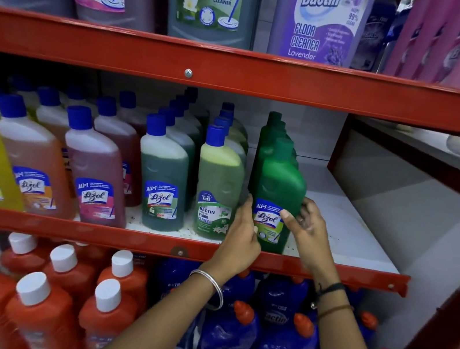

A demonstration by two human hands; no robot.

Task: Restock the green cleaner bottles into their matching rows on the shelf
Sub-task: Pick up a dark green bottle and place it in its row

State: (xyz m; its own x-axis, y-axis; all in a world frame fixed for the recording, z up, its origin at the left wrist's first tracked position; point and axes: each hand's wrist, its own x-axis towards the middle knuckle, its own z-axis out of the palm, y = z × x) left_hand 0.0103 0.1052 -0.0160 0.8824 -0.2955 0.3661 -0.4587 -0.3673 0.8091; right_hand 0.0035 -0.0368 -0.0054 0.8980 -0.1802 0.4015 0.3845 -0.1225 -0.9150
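Green plastic bottle [278,194], standing at the front of its row just right of the pale green bottle [218,184], is clasped low by the left hand [241,237] and right hand [309,230]; full, it looks heavy, stiff and smooth, so holding the flat sides seems safest.
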